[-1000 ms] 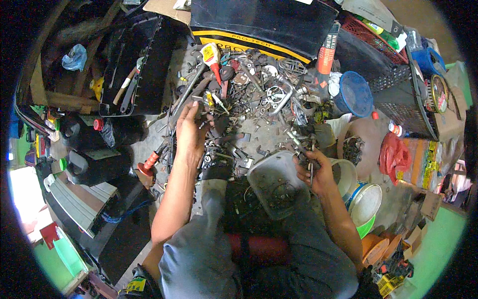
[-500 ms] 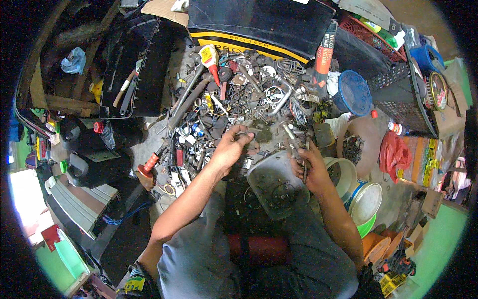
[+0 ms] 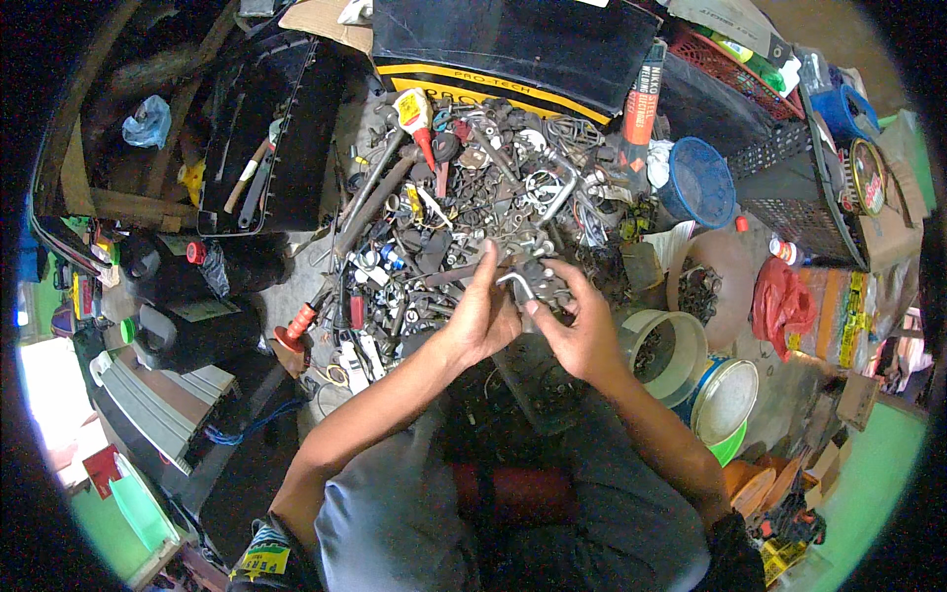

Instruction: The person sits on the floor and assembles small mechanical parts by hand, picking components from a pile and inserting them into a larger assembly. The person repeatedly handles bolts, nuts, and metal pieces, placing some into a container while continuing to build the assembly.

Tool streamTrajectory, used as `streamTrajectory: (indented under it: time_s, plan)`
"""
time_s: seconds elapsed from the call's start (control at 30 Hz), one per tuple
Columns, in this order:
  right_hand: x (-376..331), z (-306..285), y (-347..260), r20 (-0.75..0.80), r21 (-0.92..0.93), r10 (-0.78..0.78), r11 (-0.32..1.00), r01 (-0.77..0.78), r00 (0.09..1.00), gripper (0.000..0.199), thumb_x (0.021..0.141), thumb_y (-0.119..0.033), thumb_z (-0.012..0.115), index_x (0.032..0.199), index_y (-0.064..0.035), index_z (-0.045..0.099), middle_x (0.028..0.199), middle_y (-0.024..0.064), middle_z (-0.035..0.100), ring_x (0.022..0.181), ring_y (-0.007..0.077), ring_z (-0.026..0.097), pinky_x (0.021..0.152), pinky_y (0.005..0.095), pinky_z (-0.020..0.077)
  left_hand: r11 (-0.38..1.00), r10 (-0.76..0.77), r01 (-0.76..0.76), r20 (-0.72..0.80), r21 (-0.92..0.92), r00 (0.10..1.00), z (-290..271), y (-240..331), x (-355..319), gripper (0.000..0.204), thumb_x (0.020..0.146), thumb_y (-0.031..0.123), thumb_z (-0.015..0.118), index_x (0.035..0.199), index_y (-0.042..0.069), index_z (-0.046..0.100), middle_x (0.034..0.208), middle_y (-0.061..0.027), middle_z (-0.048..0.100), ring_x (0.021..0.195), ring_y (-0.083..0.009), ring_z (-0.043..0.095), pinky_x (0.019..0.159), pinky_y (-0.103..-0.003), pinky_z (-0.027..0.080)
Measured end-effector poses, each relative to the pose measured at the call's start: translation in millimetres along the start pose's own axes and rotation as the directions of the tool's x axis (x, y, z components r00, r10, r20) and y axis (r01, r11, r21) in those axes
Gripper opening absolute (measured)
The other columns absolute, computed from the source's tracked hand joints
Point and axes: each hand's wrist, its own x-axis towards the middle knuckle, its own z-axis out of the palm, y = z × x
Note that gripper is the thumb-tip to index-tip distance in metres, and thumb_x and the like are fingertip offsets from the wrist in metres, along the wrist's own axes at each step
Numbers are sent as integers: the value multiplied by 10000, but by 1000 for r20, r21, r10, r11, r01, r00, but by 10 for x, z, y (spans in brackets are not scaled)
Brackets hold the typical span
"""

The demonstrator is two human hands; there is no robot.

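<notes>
A heap of loose metal parts (image 3: 473,197), with bolts, nuts and fittings, lies on the floor in front of me. Over its near edge, my right hand (image 3: 590,335) pinches a shiny L-shaped metal rod (image 3: 521,284) between thumb and fingers. Close on its left is my left hand (image 3: 483,321), cupped with the thumb stretched up; nothing shows plainly in it, though its lower fingers are partly hidden. Below both hands, a dark grey tray (image 3: 538,390) rests between my knees, partly covered by them.
To the right stand a whitish bucket (image 3: 681,331), a lidded tub (image 3: 728,400) and a blue basket (image 3: 702,183). An orange-handled tool (image 3: 296,326) lies left of the heap. Behind it is a black case (image 3: 513,49); an open black toolbox (image 3: 261,138) sits at the far left.
Both hands have come together over the near side of the heap. The right moved left and up, and the L-shaped rod now shows in its fingers. The left thumb has spread upward.
</notes>
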Motion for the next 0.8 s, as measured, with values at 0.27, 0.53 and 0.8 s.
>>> streamTrajectory:
  time_s: [0.27, 0.53, 0.8]
  plan:
    - [-87, 13, -128, 219, 162, 1, 986, -38, 976, 596, 876, 78, 579, 1433, -23, 391, 1261, 146, 558, 1080, 220, 636, 851, 320, 546, 999, 3, -7, -92, -46, 996, -63, 112, -44, 544, 953, 544, 446, 1261, 107, 546, 1167, -93, 628, 1052, -272, 599, 913, -463, 483]
    - [-23, -150, -59, 73, 71, -18, 997, 13, 997, 328, 860, 2, 623, 1184, -11, 575, 1172, 159, 626, 994, 268, 671, 740, 337, 577, 974, 63, -80, -85, -210, 994, -263, 232, -42, 646, 902, 549, 467, 1287, 33, 514, 1115, -172, 583, 982, -366, 585, 903, -503, 503]
    - [-179, 235, -8, 66, 77, 6, 997, -11, 998, 273, 822, -111, 753, 1026, 2, 611, 899, 168, 715, 821, 284, 712, 741, 361, 546, 994, 43, -54, -112, -93, 993, -196, 156, -93, 659, 898, 594, 447, 1288, 67, 514, 1084, -157, 601, 1000, -332, 597, 866, -472, 503]
